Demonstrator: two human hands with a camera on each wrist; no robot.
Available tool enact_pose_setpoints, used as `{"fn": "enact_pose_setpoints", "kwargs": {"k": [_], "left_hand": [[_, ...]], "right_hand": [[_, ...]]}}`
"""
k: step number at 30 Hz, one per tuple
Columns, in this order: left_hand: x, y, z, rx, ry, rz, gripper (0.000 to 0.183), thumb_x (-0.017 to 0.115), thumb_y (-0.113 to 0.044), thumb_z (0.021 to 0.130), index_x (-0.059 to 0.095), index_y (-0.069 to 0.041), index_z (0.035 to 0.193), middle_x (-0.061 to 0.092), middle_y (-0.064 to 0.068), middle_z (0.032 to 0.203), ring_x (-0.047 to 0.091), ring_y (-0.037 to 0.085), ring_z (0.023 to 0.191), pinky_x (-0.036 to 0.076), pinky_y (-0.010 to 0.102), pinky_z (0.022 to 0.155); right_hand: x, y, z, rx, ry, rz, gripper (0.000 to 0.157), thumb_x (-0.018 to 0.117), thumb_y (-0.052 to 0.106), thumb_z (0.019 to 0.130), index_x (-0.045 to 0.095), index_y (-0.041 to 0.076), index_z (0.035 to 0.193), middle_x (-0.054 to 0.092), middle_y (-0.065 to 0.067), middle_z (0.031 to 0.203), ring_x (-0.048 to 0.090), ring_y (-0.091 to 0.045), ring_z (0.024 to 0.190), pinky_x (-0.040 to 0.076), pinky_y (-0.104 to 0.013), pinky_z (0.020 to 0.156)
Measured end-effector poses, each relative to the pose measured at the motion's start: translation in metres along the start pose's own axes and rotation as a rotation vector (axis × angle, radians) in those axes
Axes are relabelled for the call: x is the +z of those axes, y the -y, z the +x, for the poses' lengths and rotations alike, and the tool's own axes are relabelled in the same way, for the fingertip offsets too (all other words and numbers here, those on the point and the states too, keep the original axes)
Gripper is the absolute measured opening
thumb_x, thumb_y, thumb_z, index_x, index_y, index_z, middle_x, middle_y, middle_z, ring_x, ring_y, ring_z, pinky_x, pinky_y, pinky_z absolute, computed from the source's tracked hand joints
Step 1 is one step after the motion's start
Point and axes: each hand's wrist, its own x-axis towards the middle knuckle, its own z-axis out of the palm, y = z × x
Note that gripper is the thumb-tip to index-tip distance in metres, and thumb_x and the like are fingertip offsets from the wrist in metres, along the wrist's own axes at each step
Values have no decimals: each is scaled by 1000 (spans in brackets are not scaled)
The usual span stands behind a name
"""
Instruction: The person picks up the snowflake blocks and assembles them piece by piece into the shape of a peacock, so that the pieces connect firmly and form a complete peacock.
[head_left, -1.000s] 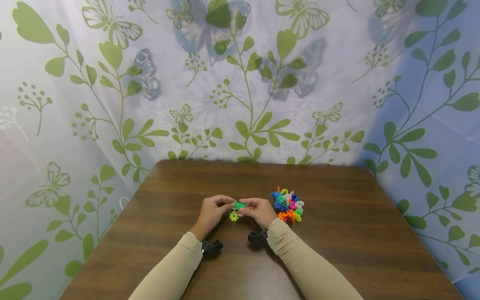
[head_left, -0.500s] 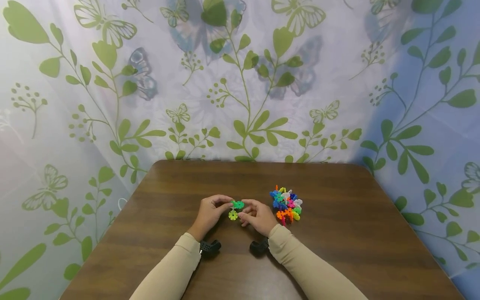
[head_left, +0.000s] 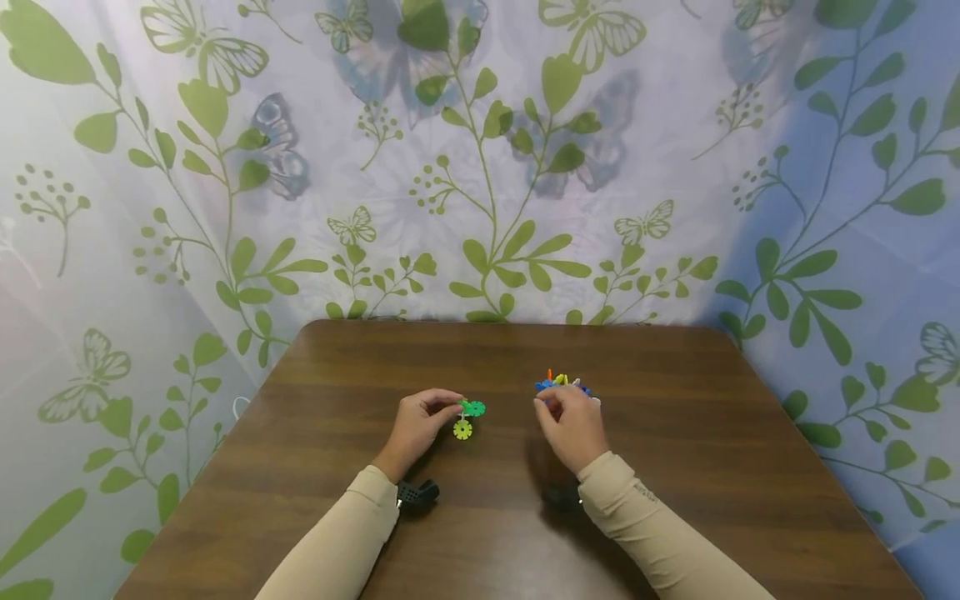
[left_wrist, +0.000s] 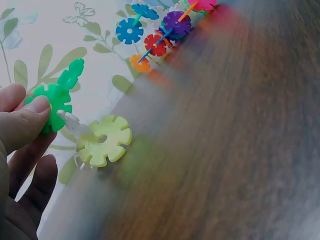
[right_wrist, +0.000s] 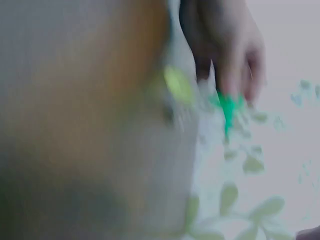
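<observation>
My left hand [head_left: 418, 427] pinches a small chain of linked flower-shaped discs above the table. Its thumb and fingers hold a green disc [left_wrist: 52, 105], with another green disc attached beyond it. A white disc [left_wrist: 75, 124] joins these to a yellow-green disc [left_wrist: 107, 141], which hangs lowest. My right hand [head_left: 573, 425] is held over the pile of colourful discs [head_left: 546, 385], covering most of it, fingers loosely bent. Nothing shows between its fingertips. The right wrist view is blurred, with the left hand [right_wrist: 232, 55] and green disc in its upper part.
The brown wooden table [head_left: 480, 533] has a leaf-and-butterfly patterned cloth [head_left: 420, 208] standing behind it and along both sides. Blue, purple, red and orange discs [left_wrist: 155, 45] of the pile show in the left wrist view. A black wrist mount [head_left: 418, 495] sits at the left cuff.
My right hand has let go of the green disc and moved right to the pile. The left hand keeps its pinch on the linked discs, nearly still.
</observation>
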Motion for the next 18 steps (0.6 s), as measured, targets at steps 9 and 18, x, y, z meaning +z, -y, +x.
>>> {"fn": "enact_pose_setpoints", "kwargs": {"k": [9, 18], "left_hand": [[0, 4, -2, -14, -17, 55, 14, 81, 7, 88, 80, 3, 101, 78, 12, 97, 73, 34, 84, 57, 28, 71], [-2, 11, -3, -9, 27, 23, 14, 83, -6, 91, 82, -7, 105, 78, -1, 98, 73, 23, 87, 58, 28, 75]], "right_hand": [[-34, -24, 35, 241, 439, -209, 42, 82, 23, 95, 70, 3, 130, 55, -24, 123, 52, -45, 107, 50, -57, 89], [-43, -28, 49, 159, 636, -173, 30, 80, 0, 93, 73, 0, 122, 68, -17, 117, 66, -35, 103, 58, -51, 90]]}}
